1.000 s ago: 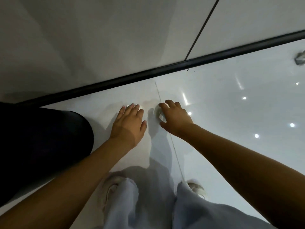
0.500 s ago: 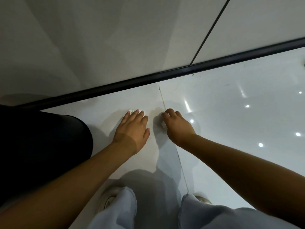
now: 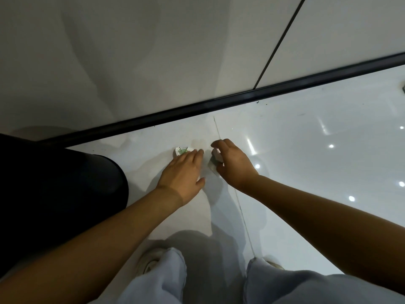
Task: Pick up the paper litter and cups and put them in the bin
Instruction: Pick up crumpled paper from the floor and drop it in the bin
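Observation:
A small scrap of white paper with green print lies on the glossy white floor near the wall. The straight fingertips of my left hand reach its near edge. My right hand curls round a crumpled pale paper piece, whose lower corner sticks out below the palm. The black bin stands at the left, an arm's width from both hands; its inside is dark.
A black skirting strip runs along the foot of the grey wall. A floor tile joint passes under my right hand. My two shoes and light trouser legs are at the bottom. A small object sits at the far right edge.
My left hand slid forward and uncovered the green-printed scrap at its fingertips. My right hand lifted slightly, and the crumpled paper in it now shows.

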Action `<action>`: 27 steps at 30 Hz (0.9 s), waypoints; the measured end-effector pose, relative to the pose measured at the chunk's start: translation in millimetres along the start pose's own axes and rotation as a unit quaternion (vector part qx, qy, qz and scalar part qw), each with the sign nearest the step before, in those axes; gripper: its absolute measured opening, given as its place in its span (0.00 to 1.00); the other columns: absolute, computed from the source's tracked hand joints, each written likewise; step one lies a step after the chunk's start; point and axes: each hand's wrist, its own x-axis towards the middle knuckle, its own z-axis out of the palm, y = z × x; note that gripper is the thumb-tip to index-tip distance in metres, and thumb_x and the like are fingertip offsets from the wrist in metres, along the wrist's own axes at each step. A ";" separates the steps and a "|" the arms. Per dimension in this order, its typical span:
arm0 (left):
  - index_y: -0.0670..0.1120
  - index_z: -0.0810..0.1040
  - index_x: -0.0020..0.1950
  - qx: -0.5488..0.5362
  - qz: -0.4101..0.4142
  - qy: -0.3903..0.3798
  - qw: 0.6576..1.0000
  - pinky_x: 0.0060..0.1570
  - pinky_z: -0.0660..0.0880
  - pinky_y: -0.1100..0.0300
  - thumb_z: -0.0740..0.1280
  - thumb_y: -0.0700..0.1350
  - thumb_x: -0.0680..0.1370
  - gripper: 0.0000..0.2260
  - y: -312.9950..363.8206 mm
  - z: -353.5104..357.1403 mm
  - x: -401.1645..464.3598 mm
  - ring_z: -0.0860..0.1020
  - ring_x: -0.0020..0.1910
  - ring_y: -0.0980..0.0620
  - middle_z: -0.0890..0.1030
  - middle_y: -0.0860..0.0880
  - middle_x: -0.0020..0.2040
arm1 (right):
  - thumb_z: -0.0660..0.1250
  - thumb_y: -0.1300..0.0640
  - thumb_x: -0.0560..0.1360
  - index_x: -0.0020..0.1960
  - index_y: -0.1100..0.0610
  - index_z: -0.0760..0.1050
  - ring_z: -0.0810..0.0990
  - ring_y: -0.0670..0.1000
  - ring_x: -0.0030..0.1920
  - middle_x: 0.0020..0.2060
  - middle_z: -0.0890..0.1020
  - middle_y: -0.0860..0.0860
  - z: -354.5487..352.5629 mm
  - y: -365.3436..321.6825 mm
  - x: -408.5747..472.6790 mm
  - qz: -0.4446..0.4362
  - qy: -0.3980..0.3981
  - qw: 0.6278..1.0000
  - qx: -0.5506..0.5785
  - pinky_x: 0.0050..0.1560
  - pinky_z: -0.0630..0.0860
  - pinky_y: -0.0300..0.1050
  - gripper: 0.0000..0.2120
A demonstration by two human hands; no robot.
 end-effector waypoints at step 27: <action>0.47 0.57 0.74 0.100 -0.055 0.017 0.993 0.62 0.69 0.56 0.64 0.36 0.76 0.29 -58.9 8.4 -18.8 0.68 0.65 0.45 0.61 0.44 0.71 | 0.69 0.56 0.75 0.70 0.56 0.63 0.70 0.57 0.62 0.65 0.70 0.56 14.6 -28.9 22.0 -0.013 -0.100 0.991 -0.085 0.55 0.74 0.47 0.27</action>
